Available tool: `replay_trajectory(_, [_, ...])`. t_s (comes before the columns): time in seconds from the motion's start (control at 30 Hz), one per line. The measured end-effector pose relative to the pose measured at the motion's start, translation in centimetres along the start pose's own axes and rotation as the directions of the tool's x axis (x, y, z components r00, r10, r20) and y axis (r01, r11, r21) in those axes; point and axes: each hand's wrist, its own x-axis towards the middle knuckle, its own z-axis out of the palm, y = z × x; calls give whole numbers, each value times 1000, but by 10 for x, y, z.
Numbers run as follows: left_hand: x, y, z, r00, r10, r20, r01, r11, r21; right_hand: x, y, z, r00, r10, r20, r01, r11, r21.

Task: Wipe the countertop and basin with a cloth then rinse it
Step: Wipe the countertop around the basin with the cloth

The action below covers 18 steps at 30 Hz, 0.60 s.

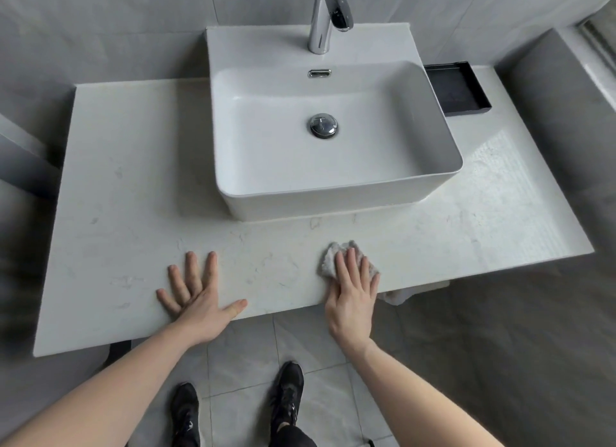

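From the head camera I saw a pale marble bench (133,186) against grey tiled walls, carrying a white basin (333,180) under a chrome tap (325,19). The left hand (196,300) lay flat, fingers spread, holding nothing. The right hand (353,296) pressed straight fingers on a crumpled grey cloth (330,256) at the bench's near edge; I could not tell its long axis.
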Motion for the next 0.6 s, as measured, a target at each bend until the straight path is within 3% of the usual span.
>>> replay_trajectory(0.17, [-2,-16,-6,995,88,-43,-90,995,-39,-56,-93,41,981,-159,114,141,979,150])
replay_trajectory(0.33, [-7,-81,-36,942,245,-229,-282,949,-145,-89,-158,55,949,-217,228,118,917,381])
replay_trajectory(0.47, [4,-161,-68,906,147,-398,-199,976,-93,-80,-159,29,984,-30,175,-81,802,592])
replay_trajectory(0.6, [15,-226,-95,900,-4,-435,-49,993,-112,-51,-117,-5,979,205,14,-176,804,568])
